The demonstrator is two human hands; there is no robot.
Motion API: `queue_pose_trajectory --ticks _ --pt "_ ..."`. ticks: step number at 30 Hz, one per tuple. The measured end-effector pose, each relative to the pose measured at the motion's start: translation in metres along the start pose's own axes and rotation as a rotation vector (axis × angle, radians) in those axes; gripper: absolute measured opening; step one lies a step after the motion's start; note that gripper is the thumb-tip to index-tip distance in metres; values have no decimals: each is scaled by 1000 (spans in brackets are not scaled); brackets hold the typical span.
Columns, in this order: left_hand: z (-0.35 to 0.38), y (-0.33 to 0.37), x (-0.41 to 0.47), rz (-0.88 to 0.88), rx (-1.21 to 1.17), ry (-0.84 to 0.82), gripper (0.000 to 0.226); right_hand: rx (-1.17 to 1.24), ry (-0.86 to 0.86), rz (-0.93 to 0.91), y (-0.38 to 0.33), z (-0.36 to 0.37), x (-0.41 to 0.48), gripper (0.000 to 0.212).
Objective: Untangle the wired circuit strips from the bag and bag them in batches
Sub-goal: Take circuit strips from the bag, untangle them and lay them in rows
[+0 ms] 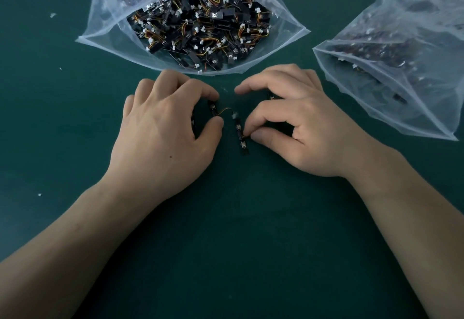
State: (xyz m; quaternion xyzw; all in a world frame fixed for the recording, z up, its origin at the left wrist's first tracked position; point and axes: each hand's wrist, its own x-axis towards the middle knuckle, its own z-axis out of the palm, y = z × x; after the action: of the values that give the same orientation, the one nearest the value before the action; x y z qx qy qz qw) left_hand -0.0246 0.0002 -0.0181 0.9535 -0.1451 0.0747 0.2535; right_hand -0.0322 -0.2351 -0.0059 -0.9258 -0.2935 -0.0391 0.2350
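Observation:
A wide-open clear bag [105, 25] full of tangled black circuit strips [200, 27] with orange and yellow wires lies at the top centre. Just below its mouth my left hand [165, 130] pinches a short black strip [213, 108] between thumb and forefinger. An orange wire [224, 111] runs from it to a second black strip [241, 135] lying on the mat. My right hand [296, 120] pinches that second strip between thumb and middle finger, the forefinger stretched above it. Another small dark piece [271, 96] peeks out under my right fingers.
A second clear bag [414, 50] holding more strips lies at the right, its mouth facing left. The work surface is a dark green mat [226, 231]. Small white scraps [52, 15] lie on the mat at the left.

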Motion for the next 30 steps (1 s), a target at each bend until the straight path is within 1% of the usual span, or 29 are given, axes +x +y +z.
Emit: queue_pose_trajectory --ticks 2,4,7,12,17,23,26,28,30 --pt "0 0 0 1 -4 1 40 49 36 28 1 -1 -1 7" --pt "1 -1 0 2 -8 2 40 88 107 75 2 -1 -2 7" --pt "1 -1 0 4 -7 3 40 62 160 120 1 1 -1 5" --pt "0 0 0 6 2 5 39 -5 154 30 -5 3 1 17" --pt "1 1 0 2 -1 4 39 -127 63 16 -12 11 8 36" --pt "1 -1 0 5 -18 4 40 -72 111 -47 -20 10 7 35" --pt "1 -1 0 5 -31 10 38 -57 76 -97 -27 15 8 36" --pt "0 0 0 1 -37 10 38 -47 48 -103 -27 17 9 36" --pt "0 0 0 0 -31 2 39 -7 91 -84 -25 18 9 34"
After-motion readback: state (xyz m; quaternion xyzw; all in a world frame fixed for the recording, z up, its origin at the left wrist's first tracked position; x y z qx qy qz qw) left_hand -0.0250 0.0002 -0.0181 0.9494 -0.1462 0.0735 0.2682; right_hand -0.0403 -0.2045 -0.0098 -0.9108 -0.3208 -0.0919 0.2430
